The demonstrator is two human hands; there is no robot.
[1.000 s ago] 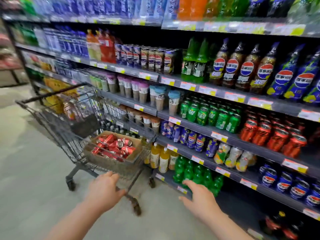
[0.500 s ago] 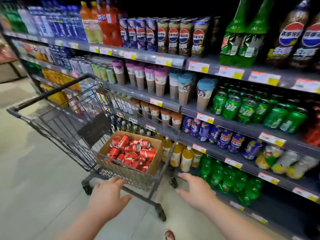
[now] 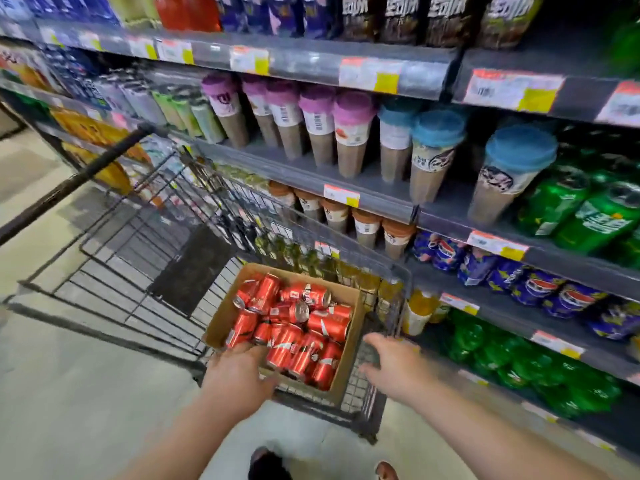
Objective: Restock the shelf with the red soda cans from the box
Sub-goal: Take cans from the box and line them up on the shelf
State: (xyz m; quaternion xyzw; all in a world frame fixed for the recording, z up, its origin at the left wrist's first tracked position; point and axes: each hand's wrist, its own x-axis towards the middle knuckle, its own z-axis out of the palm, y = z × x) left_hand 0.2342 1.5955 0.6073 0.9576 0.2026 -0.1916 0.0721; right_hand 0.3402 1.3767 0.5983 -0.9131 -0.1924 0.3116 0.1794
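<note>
A brown cardboard box sits in the near end of a wire shopping cart. Inside it lie several red soda cans in a loose heap. My left hand reaches over the box's near left corner, its fingers over the cans there; I cannot tell whether they hold one. My right hand hovers with spread fingers at the cart's near right corner, beside the box. The shelf of drinks stands on the right; the red cans' place on it is out of view.
Cups with purple lids and blue lids fill the middle shelf. Green cans, blue cans and green bottles line the lower right shelves. The pale floor stretches left. The cart handle points up left.
I have stepped closer to the cart. Both hands have moved forward: the left now over the box's cans, the right to the cart's near right corner.
</note>
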